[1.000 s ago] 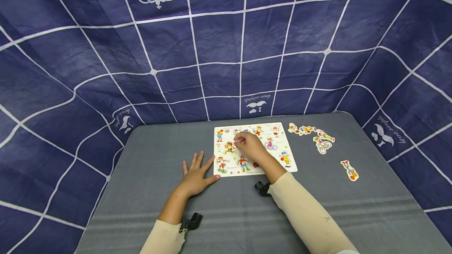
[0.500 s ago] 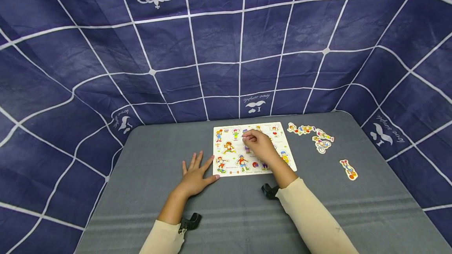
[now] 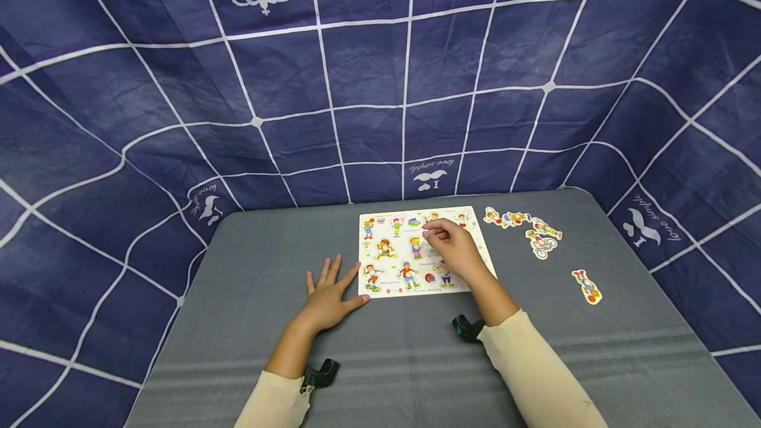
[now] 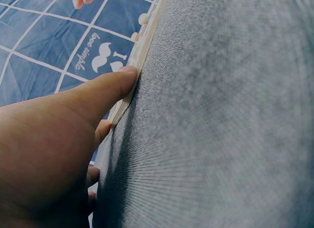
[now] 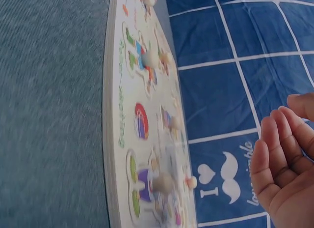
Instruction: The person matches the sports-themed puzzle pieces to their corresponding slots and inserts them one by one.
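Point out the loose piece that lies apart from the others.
The rightmost piece: it lies alone, while the other loose pieces sit bunched by the far right corner of the board.

left sleeve [image 3: 276, 405]: cream | right sleeve [image 3: 543, 375]: cream, small dark mark [image 3: 587, 404] | wrist cameras [image 3: 323, 374]: black

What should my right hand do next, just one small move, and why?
Perhaps move your right hand to the lone loose piece right of the puzzle board: the hand looks empty, that piece lies apart from the other loose pieces, and your left hand touches the board's edge.
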The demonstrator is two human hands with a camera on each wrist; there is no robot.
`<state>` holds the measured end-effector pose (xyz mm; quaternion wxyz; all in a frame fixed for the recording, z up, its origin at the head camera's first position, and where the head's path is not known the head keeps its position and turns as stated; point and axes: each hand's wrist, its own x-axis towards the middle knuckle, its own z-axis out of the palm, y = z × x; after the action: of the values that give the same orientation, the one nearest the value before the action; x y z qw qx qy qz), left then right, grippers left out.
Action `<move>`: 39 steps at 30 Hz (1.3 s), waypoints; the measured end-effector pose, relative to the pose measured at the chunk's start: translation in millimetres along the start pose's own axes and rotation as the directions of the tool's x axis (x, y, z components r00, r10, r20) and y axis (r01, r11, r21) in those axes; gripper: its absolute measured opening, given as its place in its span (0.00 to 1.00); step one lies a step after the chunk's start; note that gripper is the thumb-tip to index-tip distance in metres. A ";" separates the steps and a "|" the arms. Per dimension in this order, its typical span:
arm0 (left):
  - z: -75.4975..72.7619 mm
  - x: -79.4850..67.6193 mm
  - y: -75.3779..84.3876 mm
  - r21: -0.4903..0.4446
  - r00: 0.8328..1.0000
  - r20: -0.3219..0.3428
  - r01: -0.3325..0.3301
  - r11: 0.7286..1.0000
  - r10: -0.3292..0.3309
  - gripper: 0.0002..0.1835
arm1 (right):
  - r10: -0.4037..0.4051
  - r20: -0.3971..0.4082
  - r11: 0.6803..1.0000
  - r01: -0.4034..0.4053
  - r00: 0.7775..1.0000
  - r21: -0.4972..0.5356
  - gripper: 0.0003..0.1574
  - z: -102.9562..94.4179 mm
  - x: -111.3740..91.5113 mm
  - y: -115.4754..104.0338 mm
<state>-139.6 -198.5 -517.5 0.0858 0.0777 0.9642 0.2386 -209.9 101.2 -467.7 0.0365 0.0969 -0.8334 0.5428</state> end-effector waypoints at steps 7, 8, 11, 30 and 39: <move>1.1 0.4 -0.8 0.003 1.000 0.001 -0.001 1.000 0.001 0.44 | -0.010 -0.037 0.999 0.012 0.999 0.045 0.13 -13.4 -5.5 5.7; 1.3 0.5 -1.0 0.005 1.000 0.002 -0.002 1.000 0.002 0.44 | -0.010 -0.045 0.998 0.013 0.999 0.054 0.13 -15.3 -6.0 6.8; 1.1 0.4 -1.3 0.004 1.000 0.006 -0.002 1.000 0.002 0.44 | -0.014 -0.063 0.997 0.019 0.998 0.069 0.13 -21.3 -7.1 11.5; -0.6 -1.1 -0.3 0.008 1.000 -0.002 -0.001 1.000 0.001 0.44 | 0.032 -0.157 0.999 -0.027 0.987 0.032 0.15 -59.2 -16.8 27.3; -0.2 -0.8 0.1 0.006 1.000 0.000 -0.005 1.000 0.005 0.43 | 0.042 -0.194 0.999 -0.039 0.980 0.015 0.18 -76.3 -23.8 29.6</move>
<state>-138.9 -198.7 -517.1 0.0848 0.0801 0.9648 0.2359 -195.9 185.4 -467.1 0.1060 0.0268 -0.8248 0.5548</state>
